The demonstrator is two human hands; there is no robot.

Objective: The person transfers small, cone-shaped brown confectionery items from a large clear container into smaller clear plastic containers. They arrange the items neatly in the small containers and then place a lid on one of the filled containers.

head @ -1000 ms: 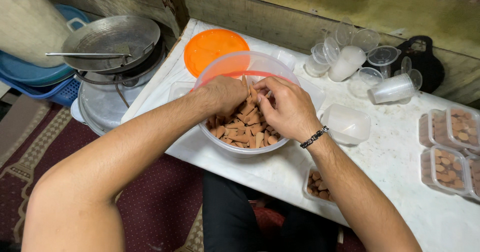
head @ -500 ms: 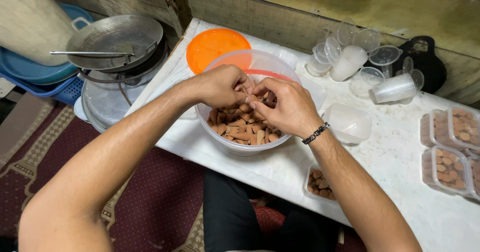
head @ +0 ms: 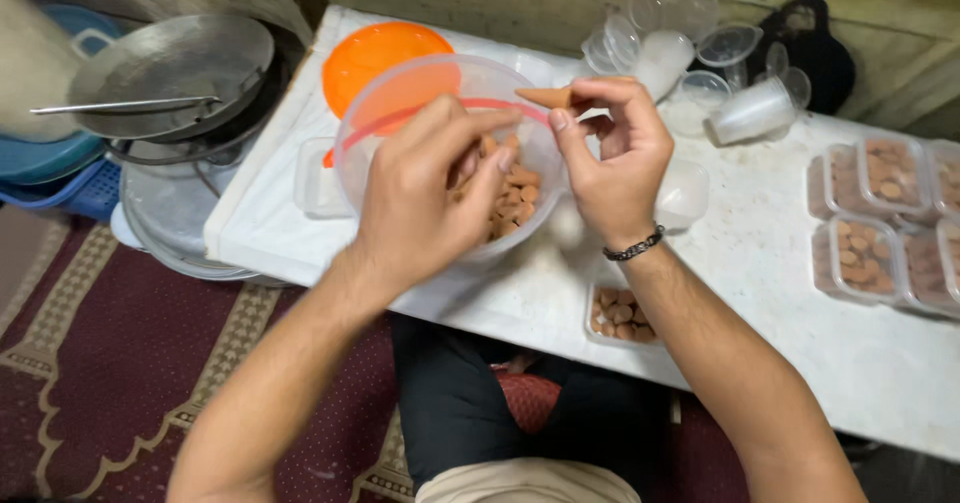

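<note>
Nearest the lower edge of the frame, a small clear tub part-filled with brown biscuits is seen at the front rim of the white desk, lid off; it is judged to be the one being filled, with room left in it. At the right edge, several closed tubs packed with the same biscuits are stacked, so a good share of the packing appears done.

In the middle of the frame, the left hand is held half curled over the big clear bowl, its fingers dipped among the biscuits; whether any are gripped cannot be told. Just right of it, the right hand is raised above the bowl's rim, thumb and forefinger pinched shut on a single biscuit, the other fingers loosely folded. Many biscuits remain in the bowl.

Farther up, an orange lid lies behind the bowl, and at the upper right a heap of empty cups and lids is waiting, so more filling is judged to remain.
</note>
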